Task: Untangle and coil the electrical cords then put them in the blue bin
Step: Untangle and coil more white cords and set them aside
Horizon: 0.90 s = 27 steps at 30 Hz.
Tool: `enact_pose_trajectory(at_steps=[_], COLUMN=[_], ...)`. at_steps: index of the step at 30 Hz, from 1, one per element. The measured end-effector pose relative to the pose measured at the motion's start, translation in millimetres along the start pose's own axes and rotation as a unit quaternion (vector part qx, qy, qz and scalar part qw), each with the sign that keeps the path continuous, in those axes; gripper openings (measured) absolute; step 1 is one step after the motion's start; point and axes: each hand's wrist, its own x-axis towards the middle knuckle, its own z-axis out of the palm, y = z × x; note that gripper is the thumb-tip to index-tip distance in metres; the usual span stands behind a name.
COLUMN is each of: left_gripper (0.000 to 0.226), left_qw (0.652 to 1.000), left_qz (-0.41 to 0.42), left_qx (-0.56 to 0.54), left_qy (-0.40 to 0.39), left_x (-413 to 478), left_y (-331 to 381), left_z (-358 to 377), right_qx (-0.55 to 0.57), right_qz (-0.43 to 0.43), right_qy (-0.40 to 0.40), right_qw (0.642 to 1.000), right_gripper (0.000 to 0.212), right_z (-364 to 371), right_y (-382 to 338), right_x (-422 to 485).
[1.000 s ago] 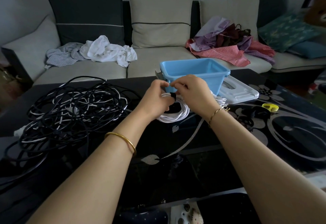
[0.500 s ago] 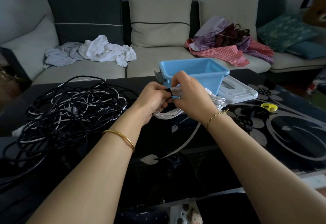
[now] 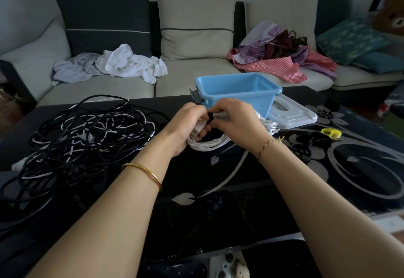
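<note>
white cord (image 3: 207, 144) is where trouble would start, i judge. nearest the person, its loose tail (image 3: 238, 166) runs along the desk (image 3: 273, 190) from below the right grip (image 3: 236, 120). if the bundle is lifted with that tail left out, it could drag or catch, and pull the loops apart.

the left grip (image 3: 188, 124) is curled round the gathered loops. the right grip, touching it, pinches a short black band (image 3: 211, 117) next to a grey end piece at the top of the bundle. it looks like a tie being fastened, though i cannot tell how far round it goes. if either grip loosens before the band holds, the springy loops will likely splay open.

the white cord looks flat and pale. it is wound in several even loops that sag below both grips just above the desk, with a few turns sticking out past the right grip.

left of the left grip lies the tangled pile (image 3: 83, 137), black and white cords crossing in wide loose loops and not yet sorted. it is well apart from the bundle, so snagging seems unlikely.

just beyond both grips stands the blue bin (image 3: 240, 100), open, with nothing visible inside. its pale lid (image 3: 293, 115) lies beyond the right grip.
</note>
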Motion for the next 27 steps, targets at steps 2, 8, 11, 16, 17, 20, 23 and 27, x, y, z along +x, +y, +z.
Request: enact_pose_trajectory(at_steps=[2,8,11,16,17,20,23,27], left_gripper=[0.011,0.018,0.014,0.007,0.006,0.011,0.013,0.01], left_qw=[0.999,0.991,0.985,0.981,0.982,0.986,0.988,0.992], left_qz=[0.006,0.047,0.065,0.075,0.076,0.073,0.071,0.044], left_qx=[0.028,0.125,0.158,0.174,0.169,0.142,0.125,0.119], left_qy=[0.019,0.019,0.027,0.039,0.042,0.049,0.053,0.029], left_x=[1.0,7.7,8.8,10.7,11.2,14.2,17.8,22.1], left_y=[-3.9,-14.3,-18.2,-19.7,-19.5,-19.1,-18.9,-24.0], left_z=[0.0,-0.9,-0.2,7.3,9.2,16.0,21.5,27.9], right_qx=[0.015,0.047,0.075,0.077,0.085,0.094,0.081,0.095], right_qz=[0.002,0.018,0.037,0.062,0.067,0.069,0.069,0.094], right_qy=[-0.003,-0.002,-0.005,0.003,0.01,0.038,0.061,0.056], right_qw=[1.0,0.999,0.997,0.995,0.994,0.992,0.992,0.989], right_gripper=[0.014,0.01,0.011,0.008,0.008,0.009,0.008,0.008], right_z=[-1.4,0.8,2.6,5.3,5.5,5.0,5.8,5.9], right_y=[0.4,4.4,7.8,13.4,14.1,17.4,21.1,33.5], right_x=[-0.3,-2.9,-3.6,-6.4,-6.9,-8.7,-9.7,-12.8])
